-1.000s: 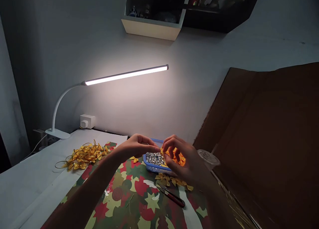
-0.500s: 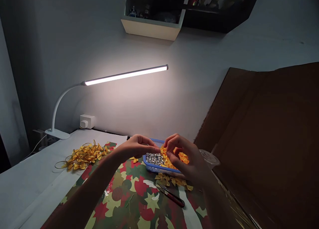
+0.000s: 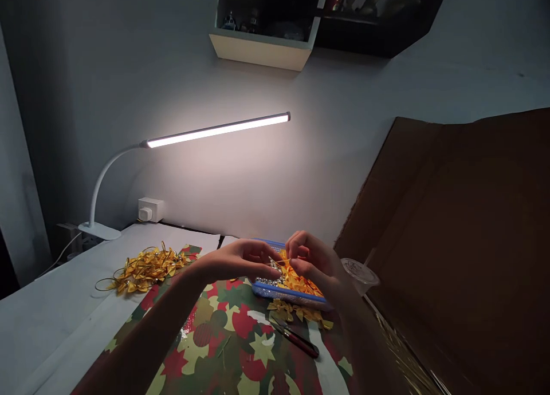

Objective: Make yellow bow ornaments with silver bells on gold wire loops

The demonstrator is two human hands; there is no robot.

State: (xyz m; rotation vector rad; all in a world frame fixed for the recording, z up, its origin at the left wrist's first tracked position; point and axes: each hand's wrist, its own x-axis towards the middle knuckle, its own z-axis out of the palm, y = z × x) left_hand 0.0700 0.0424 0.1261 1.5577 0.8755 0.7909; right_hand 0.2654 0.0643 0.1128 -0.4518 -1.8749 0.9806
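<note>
Both my hands are raised over a blue plastic basket (image 3: pixel 292 295), facing each other. A thin yellow cord (image 3: pixel 282 261) runs between the fingertips. My right hand (image 3: pixel 315 260) pinches one end of it between thumb and index finger. My left hand (image 3: pixel 244 260) curls in from the other side with its fingers around the cord's other end; the exact grip is partly hidden. In the basket lie small silver bells (image 3: pixel 267 281) on the left and a heap of yellow ribbon bows (image 3: pixel 298 281) on the right.
A pile of looped yellow bows (image 3: pixel 148 269) lies at the left. In front of the basket are loose bows (image 3: pixel 301 312) and a dark red craft knife (image 3: pixel 298 340) on patterned paper (image 3: pixel 227 349). A lit lamp (image 3: pixel 219 130), a clear round lid (image 3: pixel 360 272) and tall cardboard (image 3: pixel 455 223) stand around.
My left thumb and index finger have spread from their pinch, and the cord now shows between my hands. My left hand covers more of the bells.
</note>
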